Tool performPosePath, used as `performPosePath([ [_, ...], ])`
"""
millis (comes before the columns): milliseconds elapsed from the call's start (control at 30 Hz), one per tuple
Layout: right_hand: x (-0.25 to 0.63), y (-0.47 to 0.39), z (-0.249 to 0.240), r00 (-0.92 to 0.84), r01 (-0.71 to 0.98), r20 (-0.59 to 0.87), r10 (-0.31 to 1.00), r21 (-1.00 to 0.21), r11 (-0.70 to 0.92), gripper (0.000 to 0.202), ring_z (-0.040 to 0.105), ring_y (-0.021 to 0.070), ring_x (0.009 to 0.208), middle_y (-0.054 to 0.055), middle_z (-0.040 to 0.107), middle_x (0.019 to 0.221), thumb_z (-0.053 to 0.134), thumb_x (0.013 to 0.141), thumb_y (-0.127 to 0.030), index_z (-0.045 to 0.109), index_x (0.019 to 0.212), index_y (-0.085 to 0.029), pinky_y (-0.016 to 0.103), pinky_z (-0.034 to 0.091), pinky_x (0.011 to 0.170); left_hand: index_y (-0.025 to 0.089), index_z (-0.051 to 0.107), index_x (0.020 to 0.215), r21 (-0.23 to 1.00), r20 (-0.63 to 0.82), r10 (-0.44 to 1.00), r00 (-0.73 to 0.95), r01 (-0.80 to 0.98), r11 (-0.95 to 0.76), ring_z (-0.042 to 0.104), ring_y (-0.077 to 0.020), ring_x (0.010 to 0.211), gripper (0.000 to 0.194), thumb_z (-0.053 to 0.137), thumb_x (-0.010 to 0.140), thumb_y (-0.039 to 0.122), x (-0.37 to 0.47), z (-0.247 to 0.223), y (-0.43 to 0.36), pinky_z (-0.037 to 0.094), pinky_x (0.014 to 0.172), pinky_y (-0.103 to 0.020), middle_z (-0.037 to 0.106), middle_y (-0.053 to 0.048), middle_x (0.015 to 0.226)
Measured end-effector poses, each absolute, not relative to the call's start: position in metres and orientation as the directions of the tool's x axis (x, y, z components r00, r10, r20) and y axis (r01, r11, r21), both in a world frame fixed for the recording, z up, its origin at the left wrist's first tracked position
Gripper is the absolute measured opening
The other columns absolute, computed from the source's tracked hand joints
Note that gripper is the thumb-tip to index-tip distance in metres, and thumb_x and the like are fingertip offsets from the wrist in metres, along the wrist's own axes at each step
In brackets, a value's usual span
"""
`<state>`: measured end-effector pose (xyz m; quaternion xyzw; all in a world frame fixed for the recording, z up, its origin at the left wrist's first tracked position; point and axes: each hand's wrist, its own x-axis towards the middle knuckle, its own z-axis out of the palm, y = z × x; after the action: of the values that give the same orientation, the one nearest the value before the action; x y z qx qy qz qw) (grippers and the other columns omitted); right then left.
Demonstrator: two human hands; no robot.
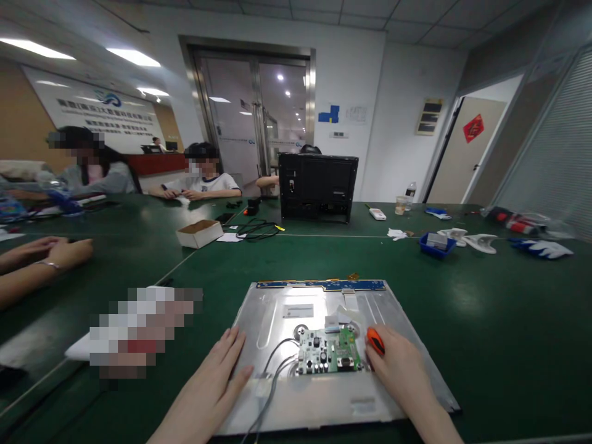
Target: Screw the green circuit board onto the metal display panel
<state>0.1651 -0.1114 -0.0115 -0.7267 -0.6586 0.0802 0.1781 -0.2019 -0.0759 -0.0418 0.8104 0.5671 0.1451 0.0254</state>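
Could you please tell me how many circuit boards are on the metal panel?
2: a green circuit board between the left hand and right hand, and a blue strip board along the panel's far edge.

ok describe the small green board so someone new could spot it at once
On the green table, find the large silver metal panel nearest the camera. The green circuit board sits at its centre, between the left hand and right hand, the only green, component-studded piece on the bare metal.

Brushed matt metal panel (296,370) on smooth green table (485,320)
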Motion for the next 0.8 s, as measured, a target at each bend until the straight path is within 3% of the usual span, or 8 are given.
performPosePath([
  [133,0.163,-0.105,-0.005,0.183,0.933,0.145,0.972,-0.337,-0.125,0.031,0.069,0.0229,0.078,0.006,0.074,0.084,0.045,0.102,-0.034,0.069,0.088,-0.02,0.029,0.041,0.065,0.008,0.049,0.149,0.216,0.168,0.932,0.322,0.91,-0.354,0.041,-0.0384,0.142,0.072,0.041,0.097,0.058,-0.182,-0.04,-0.081,0.043,0.112,-0.054,0.037,-0.016,0.157],
  [367,0.186,-0.09,-0.003,0.247,0.957,0.176,0.953,-0.197,-0.212,0.03,0.072,0.0254,0.08,0.009,0.075,0.086,0.048,0.102,-0.038,0.069,0.091,-0.02,0.029,0.039,0.062,0.007,0.035,0.157,0.232,-0.003,0.905,0.426,0.88,-0.414,0.027,-0.0392,0.149,0.082,0.047,0.095,0.06,-0.139,-0.024,-0.097,0.035,0.117,-0.055,0.021,-0.018,0.162],
  [500,0.21,-0.088,-0.007,0.23,0.966,0.183,0.956,-0.162,-0.202,0.027,0.072,0.0237,0.083,0.009,0.075,0.092,0.051,0.102,-0.037,0.069,0.092,-0.02,0.028,0.04,0.063,0.011,0.031,0.159,0.253,-0.001,0.885,0.465,0.857,-0.45,0.026,-0.0405,0.149,0.085,0.049,0.094,0.062,-0.112,-0.019,-0.099,0.037,0.116,-0.055,0.019,-0.018,0.163],
  [800,0.252,-0.089,-0.012,0.189,0.98,0.193,0.963,-0.101,-0.172,0.021,0.07,0.0227,0.086,0.008,0.073,0.092,0.048,0.1,-0.024,0.066,0.091,-0.019,0.027,0.039,0.067,-0.001,0.039,0.153,0.242,-0.018,0.878,0.479,0.854,-0.461,0.025,-0.0429,0.149,0.086,0.042,0.095,0.062,-0.06,-0.009,-0.091,0.031,0.119,-0.059,0.024,-0.027,0.16],
])
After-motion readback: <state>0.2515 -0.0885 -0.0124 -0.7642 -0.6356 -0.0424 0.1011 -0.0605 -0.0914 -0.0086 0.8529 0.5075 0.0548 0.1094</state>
